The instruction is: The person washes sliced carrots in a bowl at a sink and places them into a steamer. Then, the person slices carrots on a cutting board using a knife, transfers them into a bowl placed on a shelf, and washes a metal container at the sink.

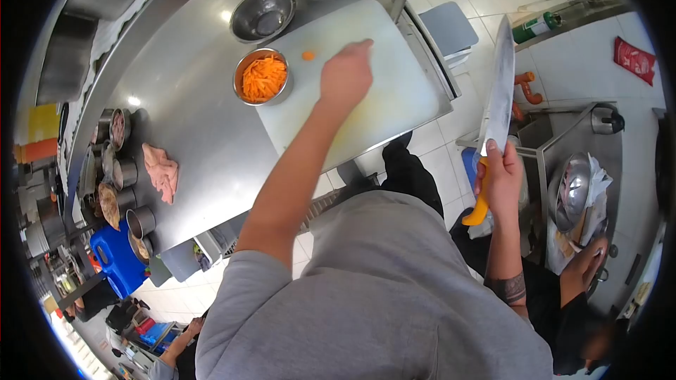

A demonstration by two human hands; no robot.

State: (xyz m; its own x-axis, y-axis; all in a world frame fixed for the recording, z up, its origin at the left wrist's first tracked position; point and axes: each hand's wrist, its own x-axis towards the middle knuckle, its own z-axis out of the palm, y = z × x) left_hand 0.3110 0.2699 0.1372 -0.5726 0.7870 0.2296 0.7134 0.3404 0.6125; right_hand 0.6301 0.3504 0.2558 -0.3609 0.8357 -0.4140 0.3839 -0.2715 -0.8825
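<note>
My left hand (348, 72) is over the white cutting board (401, 77). Its fingers are curled together, and whatever they might hold is hidden beneath the hand. A small orange carrot piece (308, 55) lies on the board beside that hand. At the board's left edge stands a metal bowl (238, 84) filled with cut carrot sticks (265, 77). Off to the right, away from the board, my right hand (503, 176) grips the yellow handle of a large kitchen knife (499, 91). Its broad blade points up in the picture.
Two metal bowls (263, 15) stand behind the board on the steel counter (204, 134). A pinkish crumpled cloth or glove (161, 172) lies farther left, near several metal pots (141, 222). Another person's hand (586, 262) is at the right, by a steel bowl (572, 190).
</note>
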